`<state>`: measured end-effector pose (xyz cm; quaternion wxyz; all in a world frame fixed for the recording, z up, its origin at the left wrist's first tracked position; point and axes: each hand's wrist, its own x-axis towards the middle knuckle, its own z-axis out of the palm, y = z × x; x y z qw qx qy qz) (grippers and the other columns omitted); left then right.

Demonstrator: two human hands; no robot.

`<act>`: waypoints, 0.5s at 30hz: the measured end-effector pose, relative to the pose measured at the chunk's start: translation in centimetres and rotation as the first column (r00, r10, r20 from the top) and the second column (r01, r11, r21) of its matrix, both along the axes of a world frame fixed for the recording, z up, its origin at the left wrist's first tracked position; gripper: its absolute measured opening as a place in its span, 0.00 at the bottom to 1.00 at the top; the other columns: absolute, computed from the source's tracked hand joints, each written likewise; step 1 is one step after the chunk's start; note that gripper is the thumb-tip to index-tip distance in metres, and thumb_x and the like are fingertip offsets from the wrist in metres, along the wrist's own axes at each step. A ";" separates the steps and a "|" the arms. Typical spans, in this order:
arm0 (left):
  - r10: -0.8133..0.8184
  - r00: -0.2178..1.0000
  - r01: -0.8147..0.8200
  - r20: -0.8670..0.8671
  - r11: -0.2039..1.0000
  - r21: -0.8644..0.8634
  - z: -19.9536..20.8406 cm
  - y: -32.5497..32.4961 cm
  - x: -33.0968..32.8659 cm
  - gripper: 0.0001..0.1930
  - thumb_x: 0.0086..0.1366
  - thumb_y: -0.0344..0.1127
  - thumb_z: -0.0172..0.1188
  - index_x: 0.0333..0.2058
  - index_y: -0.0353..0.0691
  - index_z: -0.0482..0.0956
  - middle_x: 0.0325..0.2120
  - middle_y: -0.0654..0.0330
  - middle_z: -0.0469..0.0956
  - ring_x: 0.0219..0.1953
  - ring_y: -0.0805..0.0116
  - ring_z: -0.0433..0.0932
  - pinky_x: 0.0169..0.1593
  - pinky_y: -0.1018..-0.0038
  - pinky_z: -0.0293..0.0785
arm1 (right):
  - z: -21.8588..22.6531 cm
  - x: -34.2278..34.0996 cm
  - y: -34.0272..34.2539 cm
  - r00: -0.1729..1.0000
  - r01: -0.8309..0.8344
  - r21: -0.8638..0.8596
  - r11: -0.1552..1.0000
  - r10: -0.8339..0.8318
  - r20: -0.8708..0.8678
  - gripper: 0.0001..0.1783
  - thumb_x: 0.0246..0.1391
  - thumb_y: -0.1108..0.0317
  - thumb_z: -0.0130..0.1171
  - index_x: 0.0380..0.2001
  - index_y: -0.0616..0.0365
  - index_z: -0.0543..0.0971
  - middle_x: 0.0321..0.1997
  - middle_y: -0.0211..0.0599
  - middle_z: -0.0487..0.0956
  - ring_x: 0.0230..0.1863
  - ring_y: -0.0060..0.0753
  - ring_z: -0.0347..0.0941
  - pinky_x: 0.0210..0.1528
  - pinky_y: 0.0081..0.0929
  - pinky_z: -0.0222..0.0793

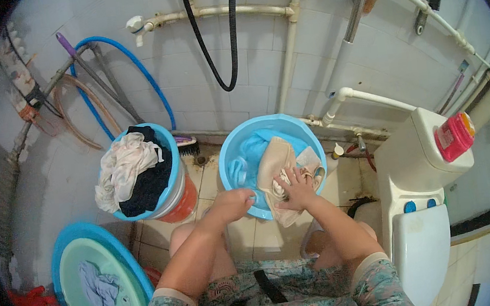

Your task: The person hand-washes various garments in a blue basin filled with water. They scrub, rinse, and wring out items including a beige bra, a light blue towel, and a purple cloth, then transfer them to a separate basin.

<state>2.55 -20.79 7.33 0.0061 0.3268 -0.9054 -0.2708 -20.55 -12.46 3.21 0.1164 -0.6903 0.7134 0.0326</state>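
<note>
a limp, crumpled beige cloth (272,171) spills over the near rim of a light-blue basin (225,155), the right grip (298,190) spread on it; the left grip (232,205) curls nearby, its hold impossible to tell.

"How are you posed?"
"My left hand (232,205) is curled closed; my right hand (298,190) lies palm down, fingers spread."
"And further up?"
"Both my forearms (191,255) reach forward, bare, angling inward."
</note>
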 end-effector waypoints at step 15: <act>-0.011 0.998 0.019 -0.055 0.988 0.153 1.9 -2.2 -0.8 0.17 0.60 0.42 0.51 0.46 0.43 0.71 0.37 0.55 0.76 0.39 0.56 0.75 0.43 0.64 0.71 | -10.8 -0.1 -4.7 0.991 -0.036 -0.186 0.982 0.012 -0.131 0.29 0.57 0.64 0.32 0.63 0.47 0.47 0.62 0.36 0.58 0.63 0.36 0.52 0.61 0.55 0.44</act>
